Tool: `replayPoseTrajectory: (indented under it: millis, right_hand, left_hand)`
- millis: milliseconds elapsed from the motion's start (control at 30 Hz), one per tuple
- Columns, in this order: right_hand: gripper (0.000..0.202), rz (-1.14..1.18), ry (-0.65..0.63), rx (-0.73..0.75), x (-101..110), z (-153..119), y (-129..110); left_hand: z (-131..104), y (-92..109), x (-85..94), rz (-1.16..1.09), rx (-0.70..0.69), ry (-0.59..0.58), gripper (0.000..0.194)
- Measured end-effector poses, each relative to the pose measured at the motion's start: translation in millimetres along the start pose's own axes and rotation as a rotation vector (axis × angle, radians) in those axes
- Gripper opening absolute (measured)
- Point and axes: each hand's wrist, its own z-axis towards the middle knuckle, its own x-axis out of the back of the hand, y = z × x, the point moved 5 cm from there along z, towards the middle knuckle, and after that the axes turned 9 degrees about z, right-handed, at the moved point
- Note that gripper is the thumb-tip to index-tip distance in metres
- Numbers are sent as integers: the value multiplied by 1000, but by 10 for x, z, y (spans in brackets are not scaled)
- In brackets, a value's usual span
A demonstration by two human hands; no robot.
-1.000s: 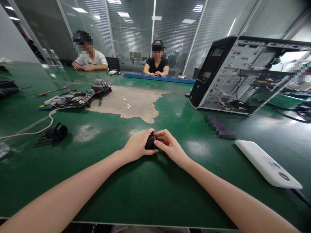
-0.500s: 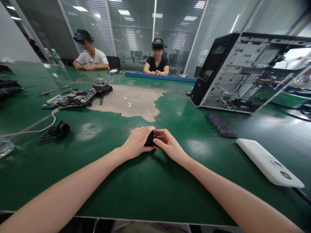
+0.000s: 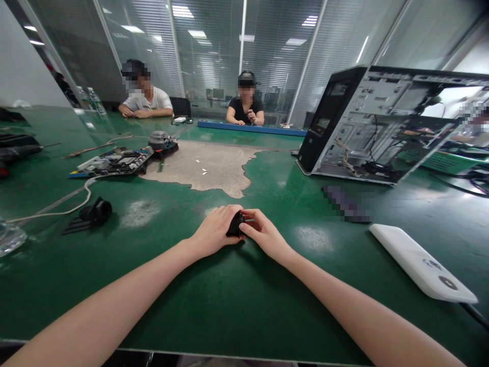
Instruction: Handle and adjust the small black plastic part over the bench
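Note:
A small black object (image 3: 234, 225) of a kind I cannot make out sits between my two hands, low over the green table (image 3: 244, 300). My left hand (image 3: 217, 227) wraps around its left side, thumb below and fingers over the top. From the right, my right hand (image 3: 263, 232) pinches its edge with thumb and fingertips. Much of the object is hidden by my fingers. Left of my hands lies a black plastic part (image 3: 91, 214) with a round end and flat prongs.
An open computer case (image 3: 344, 122) stands at the right. In front of it lie a dark blurred item (image 3: 346, 204) and a white power bank-like block (image 3: 424, 262) with a cable. A circuit board (image 3: 114, 163) lies at the left. Two people sit across the table.
The whole view has tilted slightly upward, so things sit lower in the picture. My hands keep their hold on the black object. The person opposite has raised one hand.

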Motion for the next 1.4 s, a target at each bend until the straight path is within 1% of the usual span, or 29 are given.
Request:
replayPoseTrajectory:
  millis: [133, 200, 333, 433, 533, 633, 700, 767, 867, 933, 1033, 1100, 1200, 1400]
  right_hand:
    - [22, 20, -87, 28, -14, -19, -21]
    - [23, 40, -99, 45, -21, -35, -33]
    - [22, 51, -32, 35, -16, -31, -23]
    - [25, 25, 10, 25, -6, -10, -8]
    - [27, -6, -24, 3, -4, 1, 2]
    - [26, 31, -92, 19, -9, -14, -26]
    - [27, 57, -114, 35, -13, -29, -48]
    - [25, 56, -92, 35, -9, -34, -52]
    - [22, 30, -22, 30, 2, -21, -35]
    - [23, 6, 3, 35, 4, -8, -25]
    - [28, -33, -10, 22, 1, 1, -14]
    - [27, -27, -53, 13, -12, -6, -13]
    - [25, 22, -105, 41, -27, -26, -33]
    - [23, 39, -45, 38, -11, -16, -39]
  left_hand:
    - [-2, -10, -2, 13, 13, -10, 50]
    - [-5, -13, -8, 26, 12, -11, 51]
    - [-4, -17, -13, 30, 16, 1, 52]
    - [0, -12, -9, 23, 16, 3, 52]
    - [3, -9, -3, 15, 21, 4, 51]
    - [2, -12, -8, 21, 27, -7, 50]
    - [2, -17, -14, 18, 34, -11, 50]
    - [1, -24, -14, 3, 42, -2, 51]
    - [-1, -28, -9, -12, 47, 9, 52]
    - [0, -24, -6, -9, 40, 8, 53]
    - [0, -18, -1, 3, 32, 8, 53]
    - [-1, -19, 2, 8, 32, 9, 51]
    - [-3, -20, 0, 5, 30, 1, 50]
    - [1, -33, -2, -24, 48, -1, 52]
